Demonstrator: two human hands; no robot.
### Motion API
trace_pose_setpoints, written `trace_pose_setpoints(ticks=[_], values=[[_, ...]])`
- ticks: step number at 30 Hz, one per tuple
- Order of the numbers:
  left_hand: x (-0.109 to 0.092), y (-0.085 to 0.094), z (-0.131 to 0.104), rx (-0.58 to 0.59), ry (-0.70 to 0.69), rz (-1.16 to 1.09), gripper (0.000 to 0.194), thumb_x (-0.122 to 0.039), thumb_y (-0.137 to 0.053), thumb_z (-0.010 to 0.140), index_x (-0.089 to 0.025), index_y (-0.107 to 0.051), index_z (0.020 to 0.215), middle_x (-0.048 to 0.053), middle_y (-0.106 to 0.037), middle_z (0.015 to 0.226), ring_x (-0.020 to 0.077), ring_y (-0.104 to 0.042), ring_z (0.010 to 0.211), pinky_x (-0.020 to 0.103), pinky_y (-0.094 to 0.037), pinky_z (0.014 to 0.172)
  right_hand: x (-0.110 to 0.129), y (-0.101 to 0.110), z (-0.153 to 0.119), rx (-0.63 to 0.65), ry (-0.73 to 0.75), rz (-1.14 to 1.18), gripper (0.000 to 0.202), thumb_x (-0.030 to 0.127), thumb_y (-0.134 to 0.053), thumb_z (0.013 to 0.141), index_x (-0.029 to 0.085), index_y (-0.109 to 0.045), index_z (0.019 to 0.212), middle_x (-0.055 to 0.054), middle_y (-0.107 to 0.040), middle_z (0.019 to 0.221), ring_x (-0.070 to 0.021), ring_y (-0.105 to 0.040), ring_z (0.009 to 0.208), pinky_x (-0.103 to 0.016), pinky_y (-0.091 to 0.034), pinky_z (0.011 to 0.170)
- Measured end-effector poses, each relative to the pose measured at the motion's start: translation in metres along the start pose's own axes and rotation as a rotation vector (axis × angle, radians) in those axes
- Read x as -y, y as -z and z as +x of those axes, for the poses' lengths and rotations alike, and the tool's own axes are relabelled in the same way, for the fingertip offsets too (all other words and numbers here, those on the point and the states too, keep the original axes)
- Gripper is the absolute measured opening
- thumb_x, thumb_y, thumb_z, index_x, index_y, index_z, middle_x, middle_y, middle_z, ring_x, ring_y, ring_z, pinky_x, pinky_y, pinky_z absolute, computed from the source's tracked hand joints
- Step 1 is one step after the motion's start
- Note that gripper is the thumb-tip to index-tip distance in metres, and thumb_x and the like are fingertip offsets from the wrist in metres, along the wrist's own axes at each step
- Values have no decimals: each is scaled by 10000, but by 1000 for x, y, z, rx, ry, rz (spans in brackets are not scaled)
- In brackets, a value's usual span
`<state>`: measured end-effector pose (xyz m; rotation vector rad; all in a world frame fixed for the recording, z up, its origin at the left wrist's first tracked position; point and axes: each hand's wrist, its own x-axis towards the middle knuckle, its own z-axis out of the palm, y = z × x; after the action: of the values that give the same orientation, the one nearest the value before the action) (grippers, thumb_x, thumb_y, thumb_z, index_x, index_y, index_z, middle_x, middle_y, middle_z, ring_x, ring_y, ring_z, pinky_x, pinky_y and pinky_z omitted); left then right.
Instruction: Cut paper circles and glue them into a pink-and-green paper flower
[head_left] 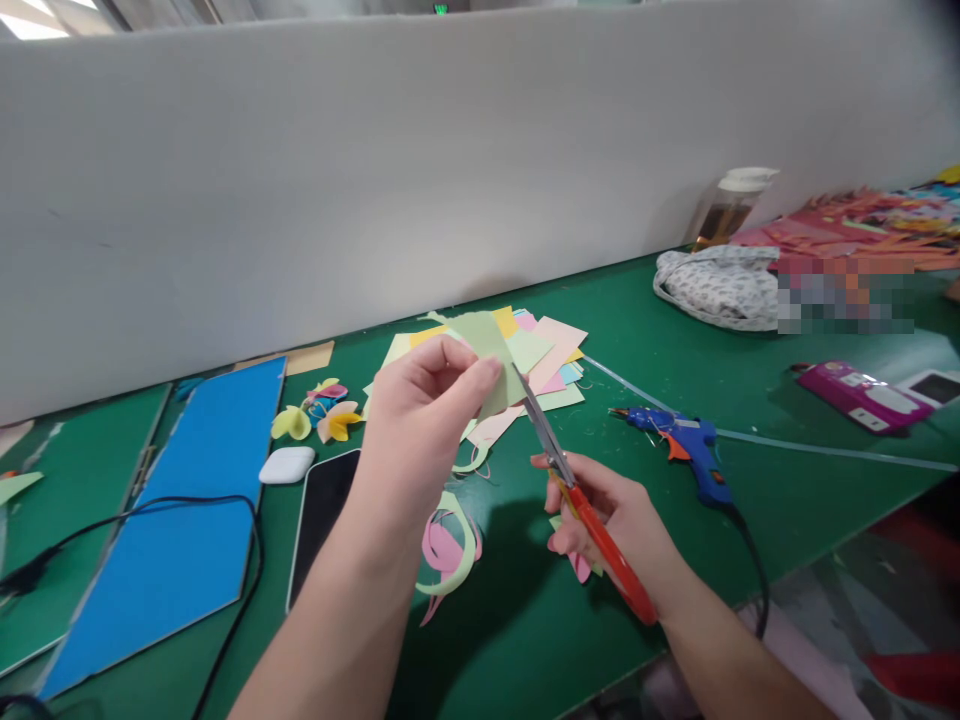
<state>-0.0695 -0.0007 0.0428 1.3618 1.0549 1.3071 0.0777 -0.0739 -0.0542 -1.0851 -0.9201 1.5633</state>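
Pinched between the thumb and fingers of my left hand [431, 400] is a piece of light green paper [484, 345], raised above the table. My right hand [607, 500] grips a pair of scissors [551, 440] with red handles, the blades pointing up and left at the paper's right edge. Behind the paper lies a spread of coloured paper sheets [559, 345] in pink, yellow and green. Curled paper offcuts [469, 545] in green and pink rest below my hands. A few small cut pieces [579, 566] lie under my right hand.
A blue glue gun [686, 440] with a cord lies at right, near a purple packet [862, 395]. To the left are paper flowers [319, 412], a white case [287, 465], a phone [319, 510] and a blue board [180, 510]. A white partition [375, 180] stands behind.
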Motion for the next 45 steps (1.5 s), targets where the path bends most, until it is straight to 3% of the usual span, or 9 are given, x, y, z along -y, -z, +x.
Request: trace_pose_setpoints(ticks=[4, 9, 12, 16, 22, 34, 45], values=[[-1, -1, 1, -9, 0, -11, 211, -241, -663, 712, -188, -509, 577, -58, -461, 499, 76, -489, 465, 207, -477, 502, 3, -3, 0, -26, -97, 121, 618, 327, -883, 497, 216, -646, 1057, 53, -558, 717, -59, -529, 396, -251, -520, 470], [1, 0, 0, 1, 9, 5, 216, -255, -661, 730, -194, -503, 596, -60, -465, 506, 82, -506, 469, 213, -482, 514, 6, -4, -1, -9, -190, 186, 529, 420, -821, 582, 227, -644, 1042, 56, -561, 731, -37, -502, 334, -260, -518, 496], [4, 1, -1, 28, 10, 21, 210, -268, -666, 742, -200, -508, 623, -51, -510, 530, 101, -558, 499, 235, -505, 553, 7, -3, -1, 6, -156, 151, 590, 334, -858, 542, 249, -635, 1082, 62, -559, 750, -30, -508, 350, -252, -520, 520], [4, -1, -2, 38, 37, 36, 221, -275, -678, 743, -197, -507, 626, -30, -571, 557, 114, -580, 514, 254, -519, 576, 8, -2, -1, 8, -158, 150, 464, 353, -793, 644, 259, -652, 1076, 60, -545, 740, -22, -504, 368, -230, -500, 512], [8, -3, 0, 57, 53, 36, 197, -272, -676, 752, -193, -537, 638, -15, -619, 614, 101, -567, 506, 261, -525, 595, 6, -1, -1, 0, -77, 71, 620, 237, -879, 513, 263, -642, 1086, 80, -543, 723, 1, -439, 359, -199, -450, 447], [7, -3, 1, 82, 105, 51, 196, -280, -668, 762, -188, -530, 659, -16, -614, 626, 83, -530, 480, 245, -511, 578, 5, -2, 1, -17, -79, 90, 596, 225, -882, 484, 253, -662, 1037, 81, -532, 707, -15, -475, 361, -202, -459, 438], [10, -3, 3, 76, 85, 40, 202, -270, -661, 773, -188, -521, 652, -26, -581, 608, 50, -421, 442, 257, -515, 611, 1, 1, 2, 18, -25, 10, 577, 352, -874, 533, 245, -647, 1052, 60, -526, 722, -36, -512, 411, -203, -484, 437]])
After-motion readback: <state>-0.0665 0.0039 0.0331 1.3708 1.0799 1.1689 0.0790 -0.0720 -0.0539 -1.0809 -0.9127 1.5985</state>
